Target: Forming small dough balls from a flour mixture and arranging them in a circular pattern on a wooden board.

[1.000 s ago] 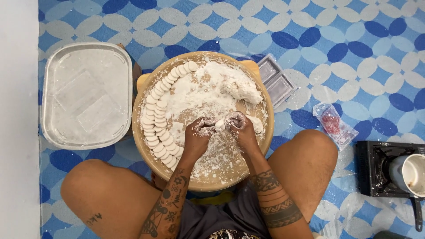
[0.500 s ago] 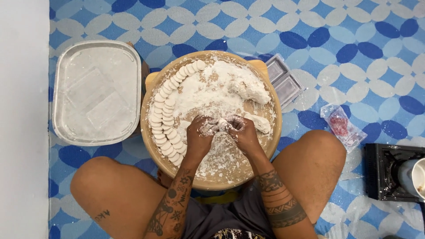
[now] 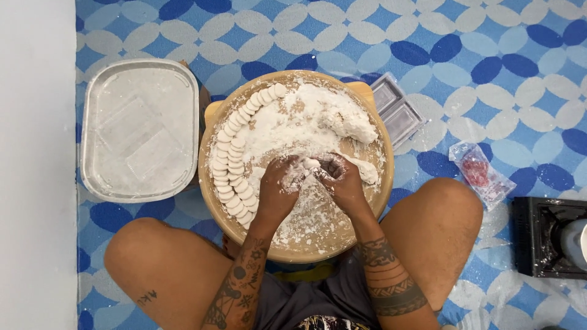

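My left hand (image 3: 278,186) and my right hand (image 3: 343,178) meet over the middle of a round wooden board (image 3: 293,247) dusted with flour. Both hands pinch a small white dough piece (image 3: 310,164) between their floured fingertips. Two curved rows of small flat dough discs (image 3: 232,159) lie along the board's left side. A thick dough log (image 3: 345,122) rests at the upper right, and a smaller dough lump (image 3: 365,171) sits just right of my right hand.
A floured metal tray (image 3: 140,128) lies left of the board on the blue patterned mat. A grey plastic mould (image 3: 394,113) and a small clear bag (image 3: 480,174) lie to the right. A black portable stove (image 3: 547,235) stands at the right edge. My bare knees flank the board.
The view has shifted, so everything sits further right in frame. My hands keep working the small dough piece and have moved slightly up the board.
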